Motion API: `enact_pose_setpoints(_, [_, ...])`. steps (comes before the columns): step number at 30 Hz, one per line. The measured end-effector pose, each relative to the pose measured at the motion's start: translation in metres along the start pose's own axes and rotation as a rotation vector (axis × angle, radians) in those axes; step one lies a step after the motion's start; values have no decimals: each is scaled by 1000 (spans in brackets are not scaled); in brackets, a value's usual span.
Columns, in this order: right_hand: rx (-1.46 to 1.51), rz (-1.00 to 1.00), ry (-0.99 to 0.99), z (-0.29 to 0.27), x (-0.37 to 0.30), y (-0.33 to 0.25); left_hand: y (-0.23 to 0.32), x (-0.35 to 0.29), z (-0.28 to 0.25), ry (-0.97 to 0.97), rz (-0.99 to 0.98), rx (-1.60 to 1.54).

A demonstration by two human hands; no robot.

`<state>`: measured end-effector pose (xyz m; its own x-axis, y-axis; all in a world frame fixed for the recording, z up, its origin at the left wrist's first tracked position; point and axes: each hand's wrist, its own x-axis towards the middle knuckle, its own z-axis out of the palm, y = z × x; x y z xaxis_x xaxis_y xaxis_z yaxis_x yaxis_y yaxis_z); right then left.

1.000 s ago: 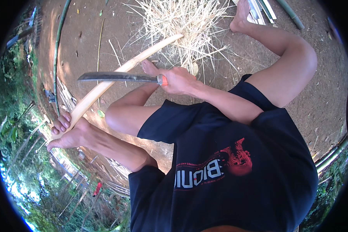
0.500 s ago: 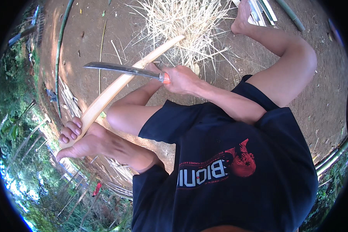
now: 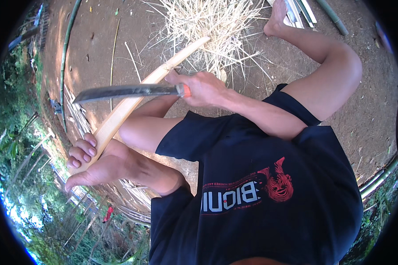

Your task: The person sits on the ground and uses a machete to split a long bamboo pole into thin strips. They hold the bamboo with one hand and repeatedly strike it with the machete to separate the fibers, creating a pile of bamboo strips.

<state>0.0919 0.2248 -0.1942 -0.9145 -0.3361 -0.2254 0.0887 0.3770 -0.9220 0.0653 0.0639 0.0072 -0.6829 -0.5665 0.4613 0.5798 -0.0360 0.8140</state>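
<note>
A bare foot (image 3: 99,165) pins the near end of a pale bamboo strip (image 3: 139,95), across which lies the dark blade of a knife (image 3: 128,91) whose handle the right hand (image 3: 203,88) grips with closed fingers, the left hand hidden, before a heap of shavings (image 3: 210,26) on bare dirt ground (image 3: 97,48).

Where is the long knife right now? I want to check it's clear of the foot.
In the head view the long knife lies level at left of centre, its handle in a hand, crossing above the pale bamboo strip and well above the foot.
</note>
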Motion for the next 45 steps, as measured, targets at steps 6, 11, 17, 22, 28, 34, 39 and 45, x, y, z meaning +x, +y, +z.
enact_pose_setpoints(6, [20, 34, 20, 5, 2, 12, -1, -7, 4, 25, 41, 55])
enact_pose_setpoints(11, [-40, 3, 0, -3, 4, 12, 1, -8, 8, 40, 9, 44])
enact_pose_setpoints(17, [-27, -41, 73, 1, -2, 7, -3, -10, 12, 69, 54, 65])
enact_pose_setpoints(22, [-33, -27, 85, 8, 10, 36, 0, -10, 13, 60, 32, 77])
enact_pose_setpoints(28, [-11, -17, 50, 7, 2, 12, -5, -14, 14, 59, 49, 64])
enact_pose_setpoints(34, [3, 52, 64, -5, 17, 41, -3, -13, 20, 50, 36, 100])
enact_pose_setpoints(39, [-23, -28, 21, 2, 4, 14, -7, -12, 16, 48, 52, 57])
enact_pose_setpoints(45, [-45, 136, 93, 0, 18, 61, -4, -12, 19, 81, 47, 87])
